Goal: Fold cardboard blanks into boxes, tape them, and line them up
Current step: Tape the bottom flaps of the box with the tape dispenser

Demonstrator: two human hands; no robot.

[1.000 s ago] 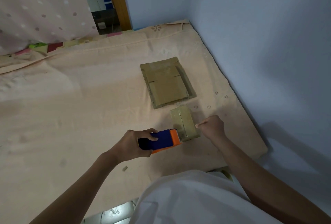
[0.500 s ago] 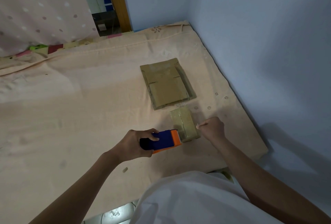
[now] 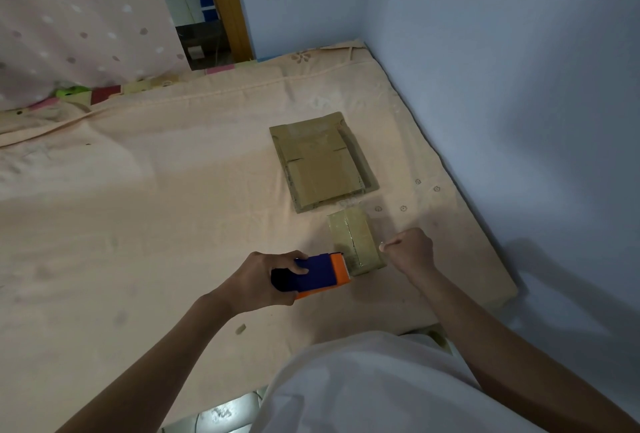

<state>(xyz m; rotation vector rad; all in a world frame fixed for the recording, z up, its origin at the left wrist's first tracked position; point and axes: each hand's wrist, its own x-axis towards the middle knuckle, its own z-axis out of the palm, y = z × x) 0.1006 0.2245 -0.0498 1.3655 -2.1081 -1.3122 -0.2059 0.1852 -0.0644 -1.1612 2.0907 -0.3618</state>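
Left hand (image 3: 263,280) gripped tape dispenser (image 3: 311,275) at box (image 3: 356,242). Right hand (image 3: 410,247) stayed fisted, apparently pinching tape. Little moved; taping ongoing.

We find no readable txt here — no label, brand or no. on the blue-and-orange plastic tape dispenser (image 3: 317,275), the small taped brown cardboard box (image 3: 355,242) or the flat brown cardboard blanks (image 3: 322,162).

Right hand (image 3: 410,248): fist just right of the small box (image 3: 355,242); what its fingertips pinch is too small to tell.
Tape dispenser (image 3: 317,275): rear hidden inside the left hand (image 3: 263,280).
Box near end: covered by the dispenser's orange head.
Forearms: cut off by the bottom edge.
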